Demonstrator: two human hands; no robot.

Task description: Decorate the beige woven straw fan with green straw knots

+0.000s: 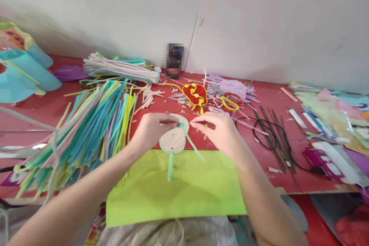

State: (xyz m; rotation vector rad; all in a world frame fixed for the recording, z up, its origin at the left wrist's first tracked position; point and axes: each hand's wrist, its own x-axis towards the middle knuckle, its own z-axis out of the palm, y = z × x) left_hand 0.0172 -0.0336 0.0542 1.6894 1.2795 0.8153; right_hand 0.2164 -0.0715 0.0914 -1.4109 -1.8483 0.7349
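A cream, gourd-like flat piece [173, 138] edged in mint green lies at the middle of the red table, with a mint stem pointing down over a lime-green sheet [178, 188]. My left hand [154, 125] pinches the upper left edge of this piece. Just right of its top is my right hand [213, 125], thumb and fingertips pressed together; whatever lies between them is too small to make out. A loose mint strip [195, 148] slants down to the right from the piece, below my right hand.
Bundles of coloured pipe cleaners [95, 123] cover the left side. Behind my hands are a red-and-yellow piece [195, 94], yellow-handled scissors [230, 103] and cut bits. A black cable [263, 134], dark rods and a purple item [324, 163] lie right. A white wall [245, 27] stands behind.
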